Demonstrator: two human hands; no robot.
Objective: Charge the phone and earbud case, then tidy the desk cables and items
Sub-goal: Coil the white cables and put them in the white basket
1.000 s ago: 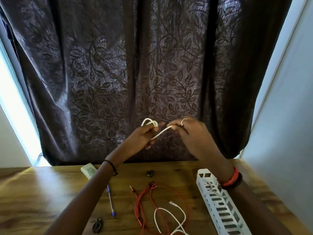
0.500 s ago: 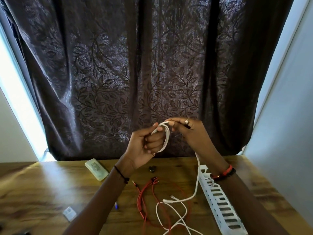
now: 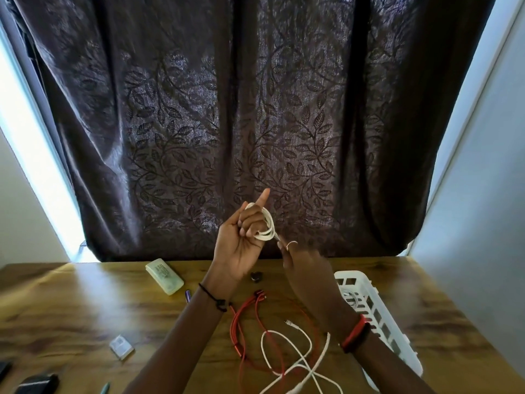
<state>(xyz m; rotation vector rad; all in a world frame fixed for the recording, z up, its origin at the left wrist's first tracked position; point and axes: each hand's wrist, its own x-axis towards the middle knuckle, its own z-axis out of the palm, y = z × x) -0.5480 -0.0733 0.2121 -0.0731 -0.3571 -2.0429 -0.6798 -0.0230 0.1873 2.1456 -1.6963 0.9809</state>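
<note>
My left hand [image 3: 241, 245] is raised above the wooden desk [image 3: 71, 308] with a white cable [image 3: 268, 223] wound in loops around its fingers, index finger pointing up. My right hand [image 3: 301, 268] sits just right of the coil and pinches the cable's free end near the loops. On the desk below lie a red cable [image 3: 250, 322] and a loose white cable [image 3: 295, 354], tangled over each other. A white slotted basket [image 3: 377, 317] stands at the right, partly hidden by my right forearm.
A pale green case [image 3: 164, 275] lies at the desk's back, a small dark object [image 3: 256, 276] near it, and a pen tip [image 3: 188, 295] by my left wrist. A small clear box [image 3: 122, 346] and dark items [image 3: 37, 383] sit at front left. A dark curtain hangs behind.
More loops of the white cable are now around my left fingers and the hanging tail is gone. My right hand has dropped lower beside the coil. The view has tilted down.
</note>
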